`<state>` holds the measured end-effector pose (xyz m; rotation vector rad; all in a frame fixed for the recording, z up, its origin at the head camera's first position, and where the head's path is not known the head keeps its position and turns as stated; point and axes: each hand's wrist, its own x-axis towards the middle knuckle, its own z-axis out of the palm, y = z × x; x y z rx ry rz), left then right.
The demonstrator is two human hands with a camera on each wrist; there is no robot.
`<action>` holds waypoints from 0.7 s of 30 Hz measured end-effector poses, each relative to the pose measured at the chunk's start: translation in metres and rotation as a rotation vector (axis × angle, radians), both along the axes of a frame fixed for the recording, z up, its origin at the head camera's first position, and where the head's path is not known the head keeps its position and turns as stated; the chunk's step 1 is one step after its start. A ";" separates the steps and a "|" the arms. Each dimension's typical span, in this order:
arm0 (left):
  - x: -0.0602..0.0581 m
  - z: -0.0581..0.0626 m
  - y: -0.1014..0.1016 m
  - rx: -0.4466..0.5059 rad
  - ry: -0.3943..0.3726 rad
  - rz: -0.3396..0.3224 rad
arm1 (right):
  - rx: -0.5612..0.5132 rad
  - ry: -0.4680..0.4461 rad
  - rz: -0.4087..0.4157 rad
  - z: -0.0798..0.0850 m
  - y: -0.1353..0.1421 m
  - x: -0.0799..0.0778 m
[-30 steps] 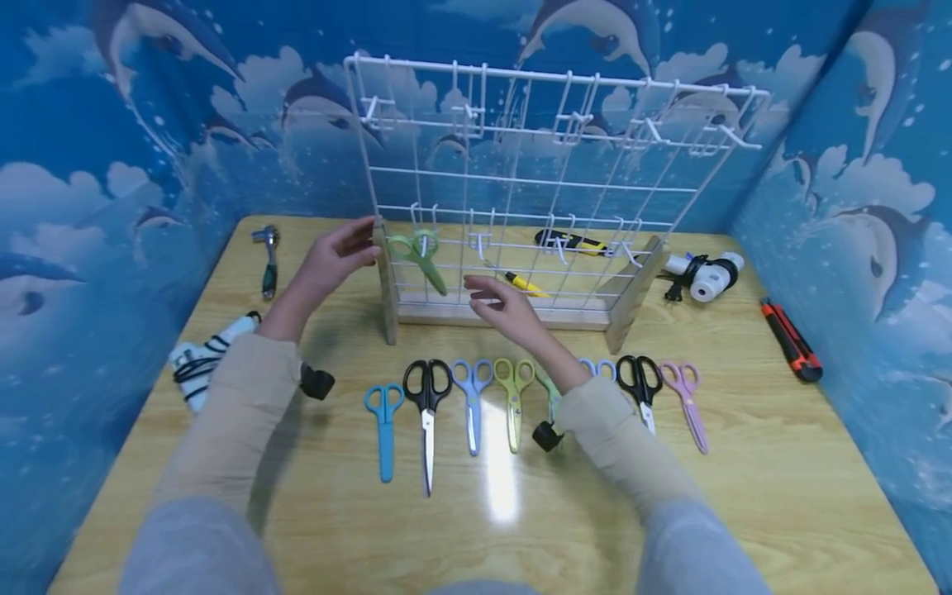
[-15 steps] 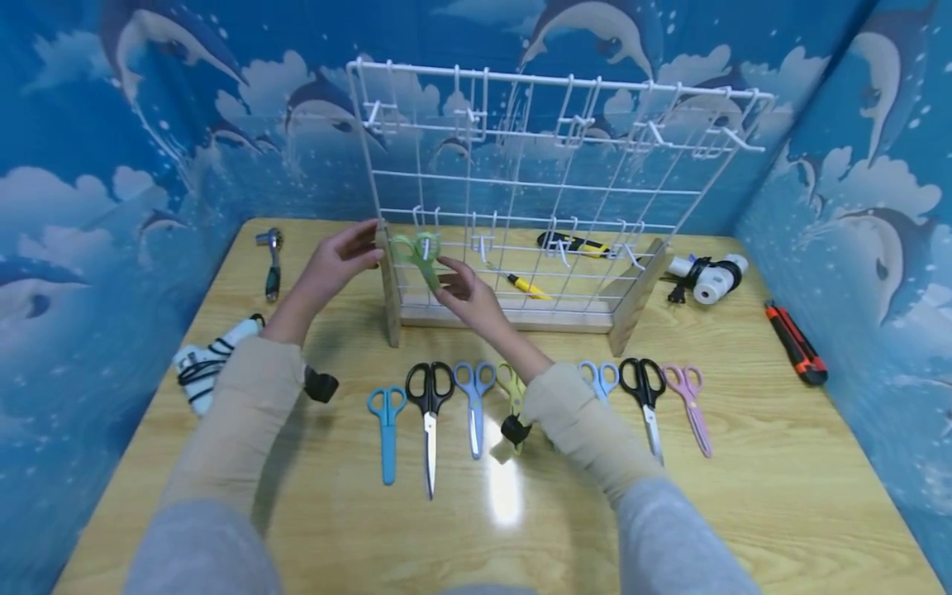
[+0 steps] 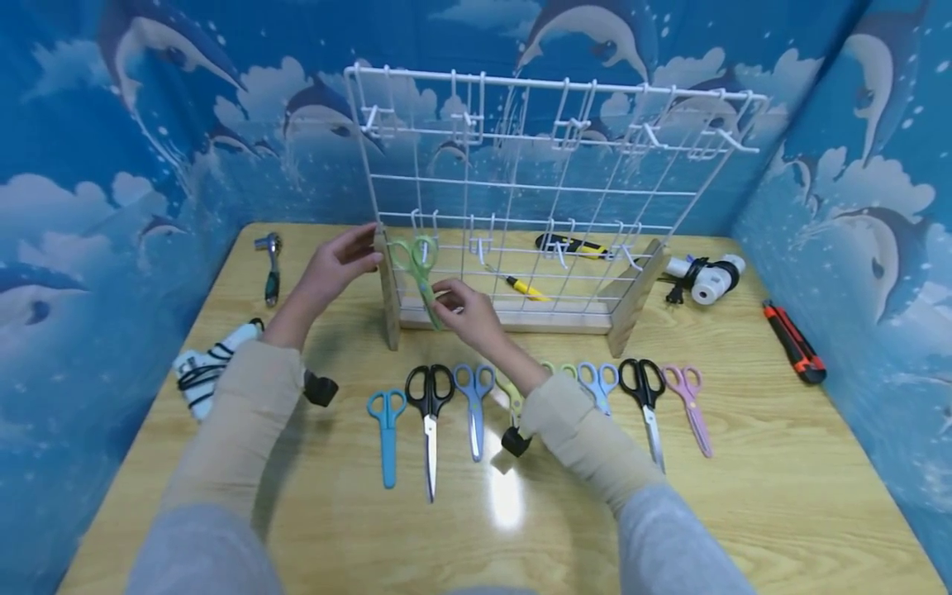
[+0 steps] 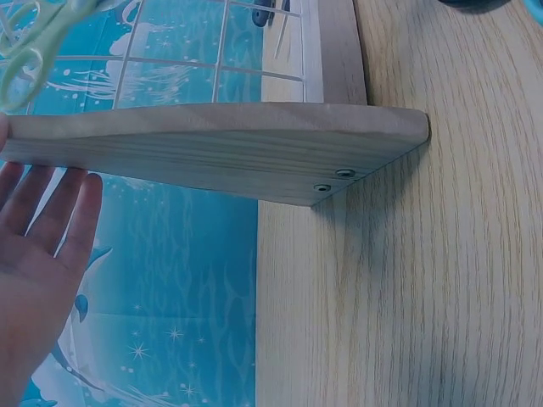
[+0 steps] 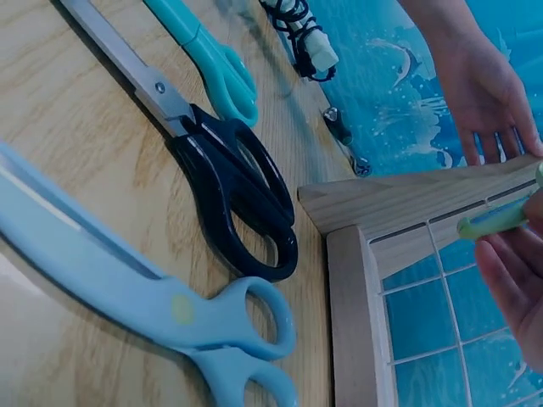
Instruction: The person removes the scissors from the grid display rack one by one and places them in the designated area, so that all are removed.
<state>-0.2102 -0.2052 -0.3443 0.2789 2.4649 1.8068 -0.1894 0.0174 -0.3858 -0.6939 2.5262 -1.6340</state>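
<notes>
My right hand pinches the blade end of light green scissors between thumb and fingers. Their handle loops point up and overlap a lower hook at the left end of the white wire rack. In the right wrist view, the green blade end juts out beyond my fingertips. My left hand rests against the rack's left wooden side panel. Seen from the left wrist, its straight fingers touch the panel's outer face; the thumb is mostly cut off at the frame edge.
A row of scissors lies in front of the rack, including teal, black, blue and pink pairs. A yellow screwdriver and a utility knife lie behind the wires. A ratchet is far left, a red-black cutter right.
My right hand has moved left from beside the scissors and now pinches their blade end. The green scissors have swung to a steeper angle and sit slightly lower. My left hand stays at the panel.
</notes>
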 end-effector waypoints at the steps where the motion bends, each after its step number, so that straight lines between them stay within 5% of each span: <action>1: 0.000 -0.001 0.000 0.005 -0.003 0.001 | 0.006 0.007 0.001 0.001 0.000 0.002; 11: 0.002 -0.003 0.001 0.020 0.005 0.002 | -0.074 -0.050 0.020 0.018 0.004 0.022; 21: 0.000 -0.002 0.000 0.019 0.010 0.003 | -0.063 0.039 0.113 0.027 0.025 0.046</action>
